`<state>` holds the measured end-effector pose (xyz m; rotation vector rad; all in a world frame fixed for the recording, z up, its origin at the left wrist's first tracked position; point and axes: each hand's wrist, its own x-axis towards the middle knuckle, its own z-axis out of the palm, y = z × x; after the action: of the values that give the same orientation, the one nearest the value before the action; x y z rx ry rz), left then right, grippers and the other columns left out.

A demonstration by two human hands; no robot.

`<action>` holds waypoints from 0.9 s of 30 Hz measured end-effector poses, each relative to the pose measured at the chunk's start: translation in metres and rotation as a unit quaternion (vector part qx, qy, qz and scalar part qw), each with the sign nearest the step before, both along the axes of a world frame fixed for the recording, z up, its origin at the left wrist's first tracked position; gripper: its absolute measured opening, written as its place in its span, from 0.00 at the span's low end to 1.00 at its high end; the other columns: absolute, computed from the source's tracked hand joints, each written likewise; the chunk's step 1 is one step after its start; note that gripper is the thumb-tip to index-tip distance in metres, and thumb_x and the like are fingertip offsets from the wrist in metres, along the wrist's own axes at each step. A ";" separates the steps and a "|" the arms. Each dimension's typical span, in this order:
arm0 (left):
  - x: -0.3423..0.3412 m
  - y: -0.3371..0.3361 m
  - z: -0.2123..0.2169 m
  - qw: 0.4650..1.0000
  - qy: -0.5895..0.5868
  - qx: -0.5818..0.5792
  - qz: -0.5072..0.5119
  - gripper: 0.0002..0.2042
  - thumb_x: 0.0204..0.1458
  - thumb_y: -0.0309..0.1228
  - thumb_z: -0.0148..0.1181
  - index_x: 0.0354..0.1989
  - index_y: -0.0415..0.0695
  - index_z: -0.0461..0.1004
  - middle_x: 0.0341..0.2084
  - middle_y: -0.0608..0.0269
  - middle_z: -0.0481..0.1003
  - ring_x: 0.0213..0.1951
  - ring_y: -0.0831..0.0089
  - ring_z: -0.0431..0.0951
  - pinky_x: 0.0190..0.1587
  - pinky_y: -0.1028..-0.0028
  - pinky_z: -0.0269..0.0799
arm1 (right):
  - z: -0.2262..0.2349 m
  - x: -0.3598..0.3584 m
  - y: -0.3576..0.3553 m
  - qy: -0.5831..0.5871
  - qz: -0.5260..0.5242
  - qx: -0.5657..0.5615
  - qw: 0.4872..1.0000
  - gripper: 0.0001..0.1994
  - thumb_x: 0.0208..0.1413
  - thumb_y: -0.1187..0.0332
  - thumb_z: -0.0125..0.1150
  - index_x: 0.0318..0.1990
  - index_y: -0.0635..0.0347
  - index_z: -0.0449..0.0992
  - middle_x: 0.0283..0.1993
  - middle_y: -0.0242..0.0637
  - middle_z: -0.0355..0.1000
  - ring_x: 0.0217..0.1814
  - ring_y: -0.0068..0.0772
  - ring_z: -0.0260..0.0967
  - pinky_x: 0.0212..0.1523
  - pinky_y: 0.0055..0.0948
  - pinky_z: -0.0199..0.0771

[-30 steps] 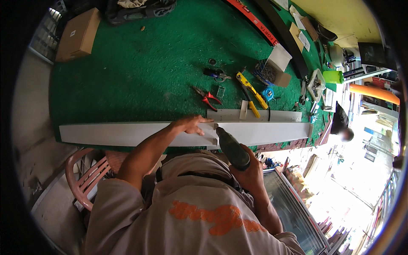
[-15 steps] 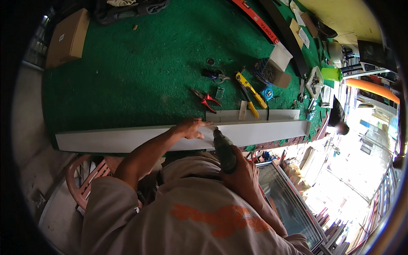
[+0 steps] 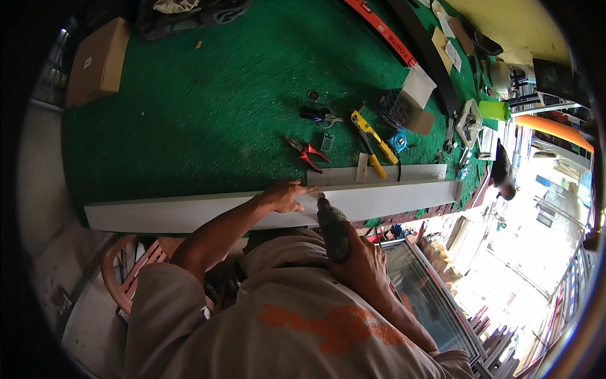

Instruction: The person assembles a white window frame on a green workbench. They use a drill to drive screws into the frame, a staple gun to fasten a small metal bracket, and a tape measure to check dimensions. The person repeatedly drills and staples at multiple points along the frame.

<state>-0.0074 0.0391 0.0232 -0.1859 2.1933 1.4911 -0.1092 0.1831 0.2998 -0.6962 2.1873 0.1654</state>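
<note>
Left hand [image 3: 281,197] lies part-open on the long white bar [image 3: 391,197], index finger extended, grasping nothing visible. Right hand [image 3: 361,262] is wrapped around the dark green drill [image 3: 332,228], nose pointing at the bar near the left fingertips; contact unclear. Bar lies along the worktop's [image 3: 208,126] near edge.

Lettering [image 3: 389,38] on a red bar [image 3: 375,24], far right of the table [image 3: 221,114]; white label [image 3: 88,62] on a box [image 3: 107,60], table's far left; orange script [image 3: 344,325] on a shirt [image 3: 246,297], near side.
</note>
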 end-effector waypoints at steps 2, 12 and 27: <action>0.000 0.001 -0.002 1.000 0.001 0.001 -0.002 0.39 0.51 0.41 0.70 0.74 0.59 0.60 0.46 0.50 0.71 0.50 0.52 0.74 0.57 0.58 0.70 | 0.001 0.000 0.000 0.001 0.003 -0.005 1.000 0.41 0.41 0.56 0.74 0.67 0.47 0.65 0.44 0.53 0.79 0.47 0.60 0.78 0.50 0.56 0.75; 0.000 0.002 -0.007 1.000 -0.002 -0.006 -0.011 0.40 0.51 0.42 0.70 0.74 0.62 0.59 0.47 0.51 0.71 0.50 0.52 0.75 0.56 0.57 0.71 | 0.002 -0.003 0.001 -0.003 0.009 -0.021 1.000 0.39 0.43 0.57 0.72 0.66 0.50 0.65 0.44 0.52 0.79 0.46 0.59 0.78 0.49 0.56 0.76; -0.001 0.000 -0.003 1.000 -0.004 0.000 -0.005 0.39 0.51 0.41 0.70 0.74 0.60 0.60 0.48 0.49 0.71 0.52 0.50 0.75 0.58 0.56 0.71 | 0.002 0.001 0.000 -0.002 0.027 -0.033 0.999 0.37 0.46 0.57 0.70 0.66 0.49 0.65 0.42 0.53 0.79 0.44 0.59 0.79 0.45 0.56 0.76</action>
<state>-0.0081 0.0394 0.0205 -0.1795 2.1841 1.4828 -0.1087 0.1827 0.3016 -0.7921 2.1785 0.1203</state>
